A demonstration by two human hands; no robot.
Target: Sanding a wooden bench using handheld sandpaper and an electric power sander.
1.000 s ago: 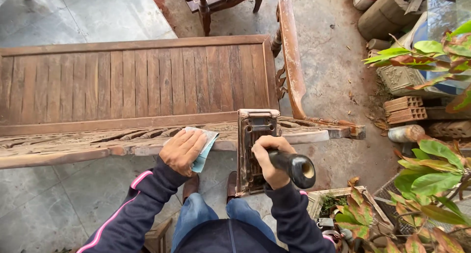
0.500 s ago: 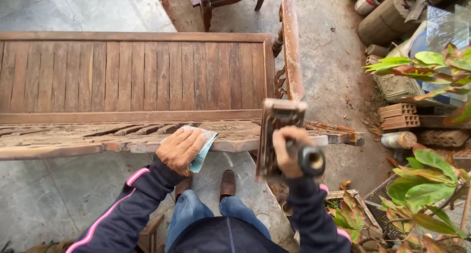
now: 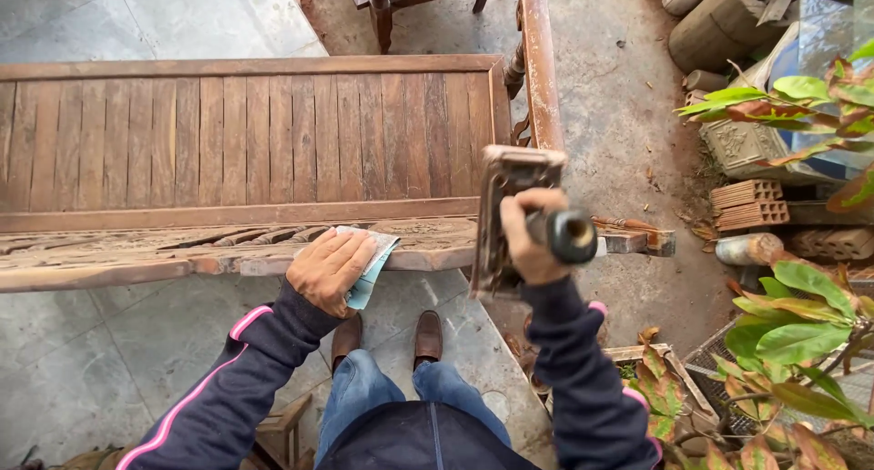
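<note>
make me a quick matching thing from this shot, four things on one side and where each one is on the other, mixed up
Things:
1. left hand
2. right hand
3. brown shoes
4. stacked bricks

Places:
a. on the paved ground under the bench rail
b. flat on a pale folded sheet on the carved top rail
c. on the ground at right, near the leafy plants
d. wrapped round the black handle of a rusty sander

Pairs: 1-b, 2-d, 3-a, 4-c

Wooden bench across the middle, top rail nearest; left hand flat on a folded sheet of sandpaper on that rail; right hand to its right, gripping a sander raised above the rail's end; plants and bricks far right; chair legs behind
</note>
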